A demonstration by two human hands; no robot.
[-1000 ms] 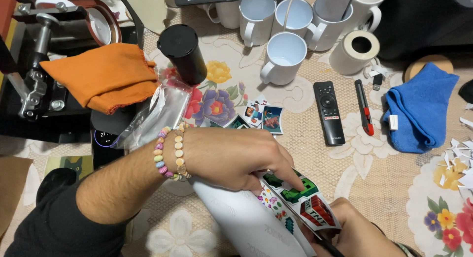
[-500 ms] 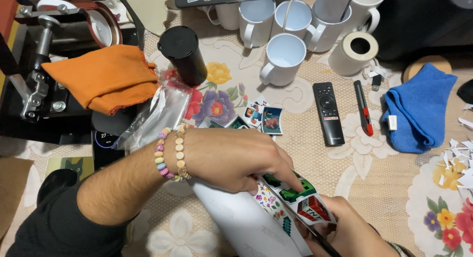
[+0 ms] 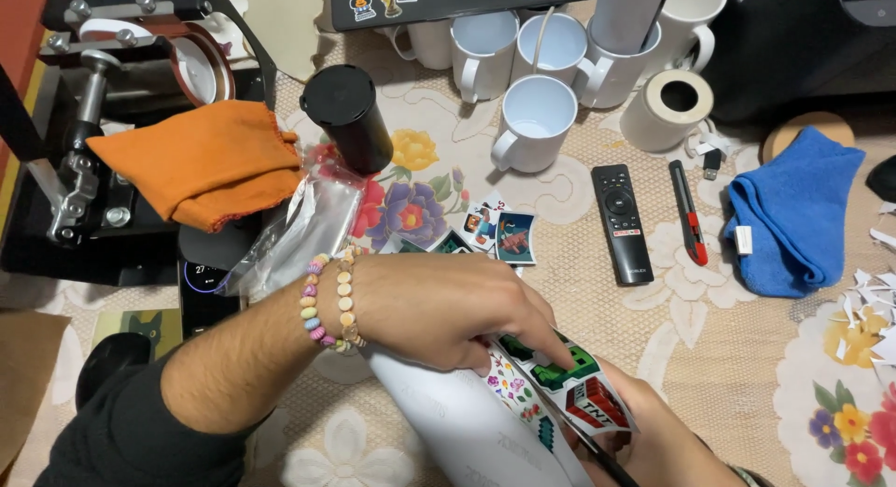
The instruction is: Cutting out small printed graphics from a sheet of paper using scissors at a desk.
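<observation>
Printed sheet, bright with small sticker-like pictures, lies curved around a white tumbler at about 6 o'clock in the view, just above the flowered counter. The left hand, beaded bracelets at its wrist, is curled over the tumbler, its fingertips pressing the sheet's upper edge flat. The right hand comes in from 5 o'clock, partly cut off by the frame; it is closed around the tumbler's lower end and the sheet, with what looks like a thin dark tool beside its fingers, though I cannot tell what that is.

The main risk, as I judge it, is the sheet slipping or creasing: it sits on a smooth round wall, held only by finger pressure, and any easing of the left fingertips could let it spring open or skew. The tumbler is held off the counter at a slant, so a loose grip could let it roll down among the cut pictures lying at 12 o'clock from the hands. A clear plastic bag and an orange cloth lie near the left forearm, toward 10 o'clock, and a sweep of the elbow could drag them. The white mugs, black remote and blue cloth stand well apart, from 12 to 2 o'clock.

Against the earlier frame, little differs: both hands keep the same hold, and the left fingertips have crept slightly along the sheet toward 4 o'clock.
</observation>
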